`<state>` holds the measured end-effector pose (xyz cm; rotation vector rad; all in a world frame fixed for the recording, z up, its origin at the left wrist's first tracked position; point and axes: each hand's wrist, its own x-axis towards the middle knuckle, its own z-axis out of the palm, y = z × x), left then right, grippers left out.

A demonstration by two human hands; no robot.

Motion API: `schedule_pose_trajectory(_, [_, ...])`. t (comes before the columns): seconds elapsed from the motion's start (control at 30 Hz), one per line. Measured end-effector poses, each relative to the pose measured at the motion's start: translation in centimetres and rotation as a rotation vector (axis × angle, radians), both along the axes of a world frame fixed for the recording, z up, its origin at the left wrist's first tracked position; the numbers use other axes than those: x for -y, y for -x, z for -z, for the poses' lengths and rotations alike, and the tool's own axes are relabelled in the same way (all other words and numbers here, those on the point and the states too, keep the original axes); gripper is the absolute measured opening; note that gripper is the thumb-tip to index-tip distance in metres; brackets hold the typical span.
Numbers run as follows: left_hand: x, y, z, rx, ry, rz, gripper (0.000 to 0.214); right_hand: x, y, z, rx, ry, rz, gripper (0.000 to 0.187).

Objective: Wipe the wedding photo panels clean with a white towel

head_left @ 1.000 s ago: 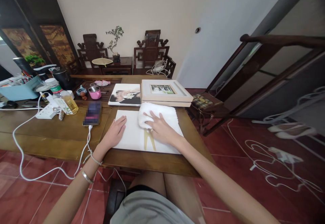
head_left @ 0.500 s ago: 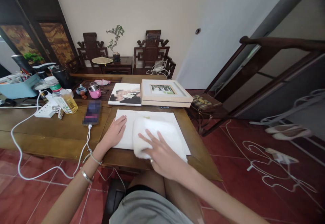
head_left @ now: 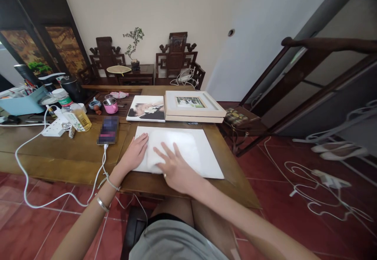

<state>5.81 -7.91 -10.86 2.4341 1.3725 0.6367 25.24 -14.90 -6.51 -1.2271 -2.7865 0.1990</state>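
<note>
A white rectangular panel (head_left: pixel 210 160) lies flat on the wooden table (head_left: pixel 235 185) in front of me. On top of it is a folded white cloth (head_left: pixel 185 146), which hides much of the panel's middle. My right hand (head_left: pixel 176 169) rests on the cloth with its fingers spread, pressing it flat. My left hand (head_left: pixel 137 152) lies on the panel's left edge, fingers stretched out, just beside the cloth.
Behind the panel are a photo canvas (head_left: pixel 145 108) and stacked frames (head_left: pixel 194 107) with a picture. To the left lie a phone (head_left: pixel 107 130) on a cable, a pink mug (head_left: pixel 110 106), a bottle (head_left: pixel 73 110) and a power strip (head_left: pixel 54 128).
My right hand has slid the cloth leftward across the panel, closer to my left hand. The panel's right part now shows. My left hand stays at the left edge.
</note>
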Motion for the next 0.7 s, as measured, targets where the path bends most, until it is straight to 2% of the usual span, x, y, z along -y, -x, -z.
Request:
schedule_pose_trajectory(0.1, [0.1, 0.1, 0.0, -0.003, -0.006, 0.007, 0.042, 3.3, -0.2, -0.6, -0.004, 0.093, -0.098, 0.036])
schedule_pose_trajectory(0.2, [0.0, 0.1, 0.1, -0.012, -0.007, 0.007, 0.044, 3.8, -0.7, -0.9, -0.015, 0.126, -0.121, 0.038])
schedule_pose_trajectory(0.27, [0.0, 0.1, 0.1, -0.014, -0.006, 0.003, 0.043, 2.5, -1.0, -0.8, -0.037, 0.099, -0.090, 0.042])
schedule_pose_trajectory(0.37, [0.0, 0.0, 0.1, -0.004, -0.003, -0.003, 0.042, -1.1, -1.0, -0.5, -0.034, 0.041, -0.007, 0.048])
schedule_pose_trajectory(0.47, [-0.1, 0.0, 0.1, 0.004, 0.004, -0.004, 0.043, -4.8, -0.2, -0.3, 0.019, -0.005, 0.069, 0.048])
schedule_pose_trajectory(0.53, [-0.1, 0.0, 0.1, 0.003, 0.009, 0.000, 0.043, -6.3, 0.5, -0.1, 0.056, -0.032, 0.117, 0.047])
schedule_pose_trajectory(0.6, [-0.1, 0.1, 0.0, 0.001, 0.010, 0.005, 0.044, -6.5, 1.2, 0.1, 0.081, -0.049, 0.152, 0.047])
schedule_pose_trajectory(0.7, [-0.1, 0.1, 0.0, -0.001, 0.012, 0.005, 0.044, -4.0, 2.0, 0.4, 0.088, -0.033, 0.145, 0.046])
